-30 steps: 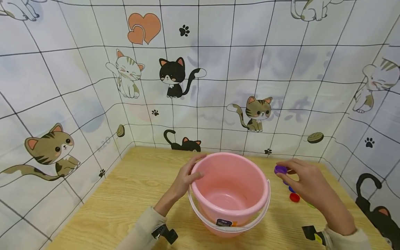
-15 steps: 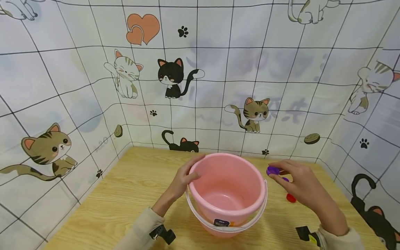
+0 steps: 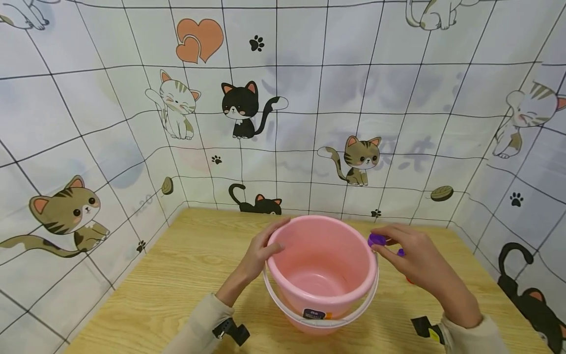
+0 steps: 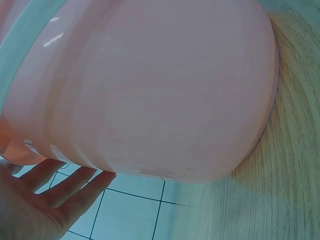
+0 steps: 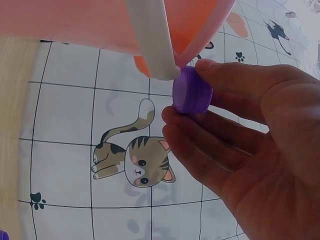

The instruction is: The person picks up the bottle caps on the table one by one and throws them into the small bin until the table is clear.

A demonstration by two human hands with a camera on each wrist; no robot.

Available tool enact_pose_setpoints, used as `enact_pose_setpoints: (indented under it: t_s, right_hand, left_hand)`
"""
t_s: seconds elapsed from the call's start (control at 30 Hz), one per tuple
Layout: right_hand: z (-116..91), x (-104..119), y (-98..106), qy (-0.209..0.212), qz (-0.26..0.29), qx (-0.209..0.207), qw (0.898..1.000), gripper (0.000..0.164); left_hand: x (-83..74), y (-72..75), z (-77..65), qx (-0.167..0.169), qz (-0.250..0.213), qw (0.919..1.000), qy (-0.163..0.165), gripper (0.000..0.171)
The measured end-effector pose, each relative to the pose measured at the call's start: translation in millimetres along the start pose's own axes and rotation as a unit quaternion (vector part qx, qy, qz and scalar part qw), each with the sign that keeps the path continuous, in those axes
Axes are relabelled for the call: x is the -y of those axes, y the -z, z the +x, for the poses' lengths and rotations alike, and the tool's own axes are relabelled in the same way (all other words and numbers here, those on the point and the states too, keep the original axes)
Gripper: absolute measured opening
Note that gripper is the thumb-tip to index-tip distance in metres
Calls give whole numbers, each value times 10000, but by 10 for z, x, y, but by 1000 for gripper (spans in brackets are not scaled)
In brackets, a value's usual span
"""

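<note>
A pink plastic bucket [image 3: 322, 246] stands upright on the wooden table, its white handle [image 3: 327, 323] lowered toward the front. With its thumb inside the rim and fingers along the outer wall, my left hand [image 3: 261, 248] grips the bucket's left side. At the right side of the rim, my right hand [image 3: 417, 255] pinches a purple bottle cap [image 3: 377, 240] between thumb and fingertips. The right wrist view places that cap [image 5: 192, 91] right beside the handle's end [image 5: 152, 40]. Inside the bucket, the visible bottom is bare pink plastic.
Behind and below my right hand, another purple cap [image 3: 401, 252] and part of a red cap [image 3: 410, 281] lie on the table [image 3: 190, 275]. A white cloth with cat drawings [image 3: 300, 98] encloses the table at the back and both sides.
My right hand has moved left with the purple cap, from above the caps on the table to the bucket's rim. My left hand keeps its grip on the bucket.
</note>
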State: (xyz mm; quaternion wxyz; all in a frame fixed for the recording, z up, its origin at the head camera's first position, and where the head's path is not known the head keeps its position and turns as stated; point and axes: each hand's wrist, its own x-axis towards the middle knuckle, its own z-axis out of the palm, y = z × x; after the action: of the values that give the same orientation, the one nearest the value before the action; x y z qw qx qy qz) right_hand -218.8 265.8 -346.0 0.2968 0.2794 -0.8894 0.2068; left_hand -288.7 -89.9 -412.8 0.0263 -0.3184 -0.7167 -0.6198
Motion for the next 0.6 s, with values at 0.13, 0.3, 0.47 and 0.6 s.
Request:
enact_pose_setpoints:
  t_s: [0.13,0.3,0.47,0.6]
  right_hand:
    - [29,18,-2,45,77,-57,9999,35]
    - [70,33,-18,232,122,-94,9996,35]
    - [126,53,-50,443,13,-105,9990,36]
    - [187,79,-67,519,8,-15,9987,39]
  left_hand:
    - [11,-3,2,2,-43,10000,-22,66]
    - [6,-3,-8,7,-77,10000,-1,65]
    - [16,1,-5,20,-90,10000,-27,64]
    - [18,2,-1,-4,-111,9999,-35,64]
